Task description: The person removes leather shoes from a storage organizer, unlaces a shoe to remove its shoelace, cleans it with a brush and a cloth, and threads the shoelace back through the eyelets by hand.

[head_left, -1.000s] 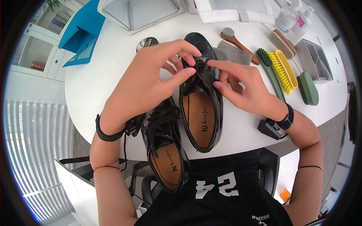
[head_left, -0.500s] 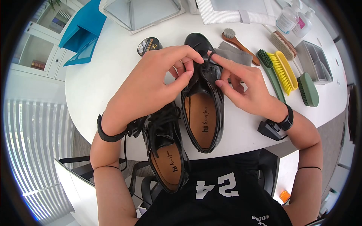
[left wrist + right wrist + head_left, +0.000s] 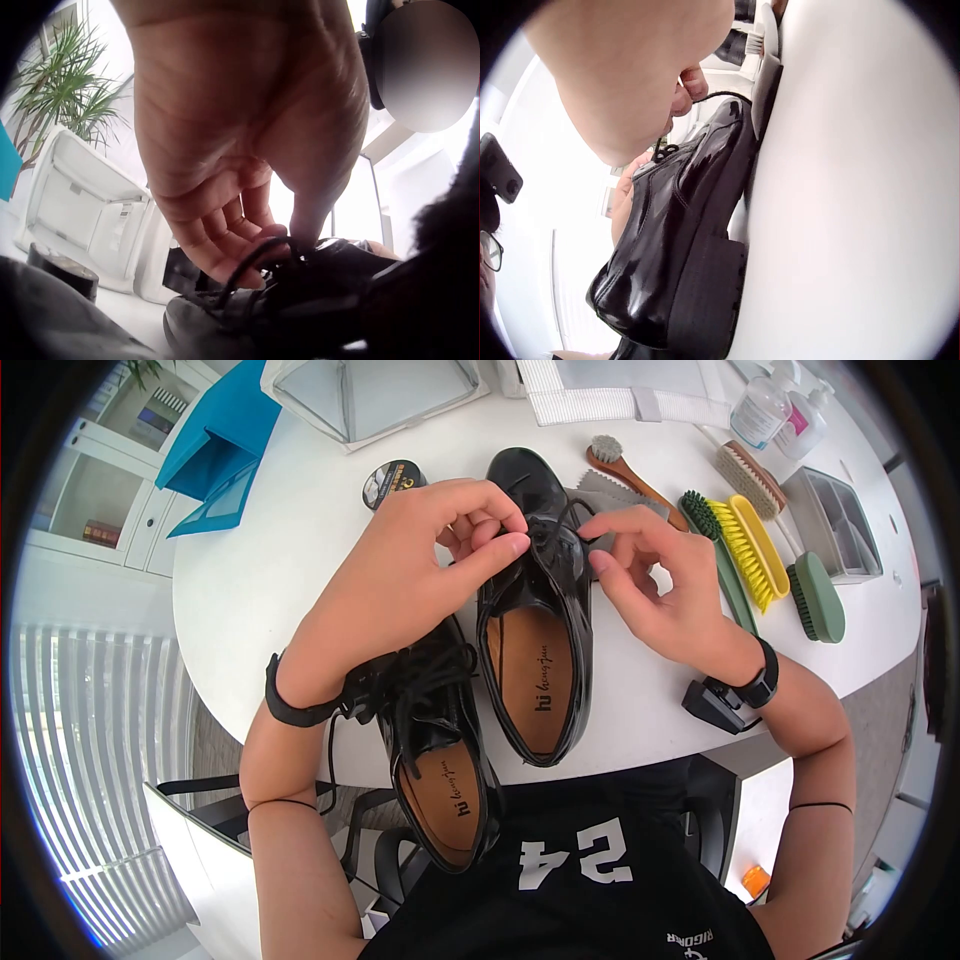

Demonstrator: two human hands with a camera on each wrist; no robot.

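A glossy black lace-up shoe (image 3: 530, 472) stands on the white table, toe pointing away, its tan insole showing. Over its lacing, the left hand (image 3: 405, 565) pinches the black shoelace between thumb and fingertips; a loop of that lace (image 3: 251, 262) arcs past these fingers in the left wrist view. At the shoe's right side the right hand (image 3: 660, 575) holds a strand of shoelace (image 3: 721, 94) between thumb and fingers, the strand curving out over the shoe's upper. Below the left wrist lies the second black shoe (image 3: 440, 705), its laces bunched on top and its heel past the table edge.
A round tin (image 3: 392, 480) sits beyond the left hand. To the right are a grey cloth (image 3: 600, 485), a wooden-handled brush (image 3: 640, 475), a yellow brush (image 3: 755, 550), green brushes (image 3: 818, 598) and a clear-lidded box (image 3: 835, 515). Pump bottles (image 3: 760, 410) stand behind.
The right hand has shifted from the lacing out to the right, drawing a strand of lace with it. The left hand stays at the lacing with slight shifts. The shoes keep their places.
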